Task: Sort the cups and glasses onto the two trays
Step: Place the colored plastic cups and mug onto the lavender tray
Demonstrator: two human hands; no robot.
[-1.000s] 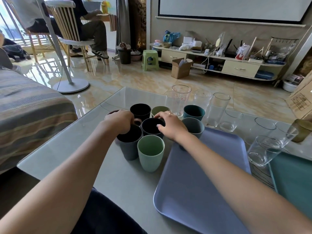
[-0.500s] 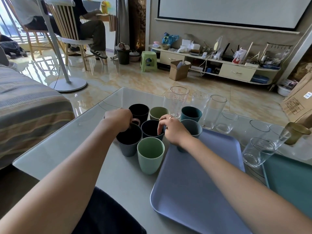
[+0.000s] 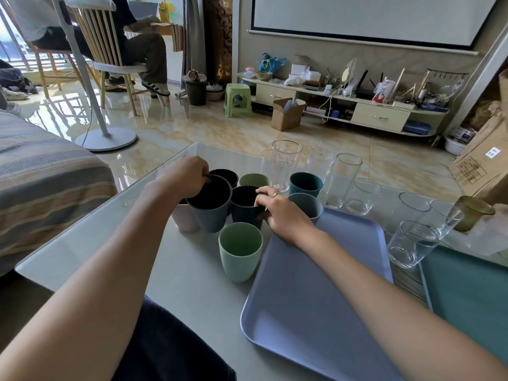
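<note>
Since the earlier frame, your left hand [image 3: 183,177] has lifted the grey-blue cup [image 3: 211,204] and tilted it toward you, exposing a pale pink cup [image 3: 184,219] that stands just beside it. Your left fingers curl over the far rim of the grey-blue cup and hold it. Your right hand [image 3: 283,213] grips the dark navy cup [image 3: 245,209], thumb on the near wall and fingers curled over the rim; this cup stands on the table [image 3: 115,243]. A light green cup [image 3: 240,251] stands upright nearest you, just left of the lavender tray [image 3: 316,306]. A teal tray [image 3: 472,298] lies to the right. Clear glasses [image 3: 341,180] stand in a group behind the cups and on the table between the two trays.
</note>
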